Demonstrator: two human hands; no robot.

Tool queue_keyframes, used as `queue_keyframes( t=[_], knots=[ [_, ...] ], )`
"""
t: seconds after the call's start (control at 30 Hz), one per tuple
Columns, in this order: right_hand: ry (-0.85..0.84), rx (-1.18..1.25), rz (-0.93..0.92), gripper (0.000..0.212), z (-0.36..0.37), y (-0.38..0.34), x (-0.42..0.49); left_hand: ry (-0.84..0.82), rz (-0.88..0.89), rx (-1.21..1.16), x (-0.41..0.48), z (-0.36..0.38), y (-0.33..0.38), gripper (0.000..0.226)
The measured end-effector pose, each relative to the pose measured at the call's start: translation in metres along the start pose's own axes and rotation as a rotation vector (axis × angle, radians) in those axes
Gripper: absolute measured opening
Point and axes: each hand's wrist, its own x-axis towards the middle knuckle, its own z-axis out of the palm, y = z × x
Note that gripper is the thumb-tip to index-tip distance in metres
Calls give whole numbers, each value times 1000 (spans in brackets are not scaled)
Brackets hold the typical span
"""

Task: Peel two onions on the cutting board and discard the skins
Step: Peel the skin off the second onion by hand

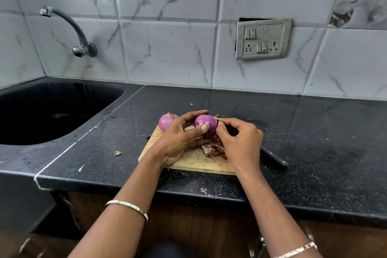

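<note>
My left hand [180, 136] grips a purple onion [206, 124] just above the wooden cutting board [194, 161], thumb across its front. My right hand [240, 140] pinches a bit of skin at the onion's right side. A second purple onion [165, 121] sits at the board's far left corner, a dry tuft on top. A heap of reddish-brown onion skins [212, 148] lies on the board under my hands.
A dark-handled knife [274, 160] lies on the black counter [314, 132] just right of the board. A black sink [52, 111] with a wall tap [79, 44] is at the left. Skin scraps [116, 153] dot the counter. A socket panel [262, 38] hangs on the tiled wall.
</note>
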Motion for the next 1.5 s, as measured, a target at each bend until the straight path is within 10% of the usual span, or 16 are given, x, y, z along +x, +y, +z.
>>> queue_keyframes(
  t=[1.5],
  knots=[
    [-99, 33, -1, 18, 1, 1, 1, 68, -110, -94, -2, 4, 5, 34]
  ],
)
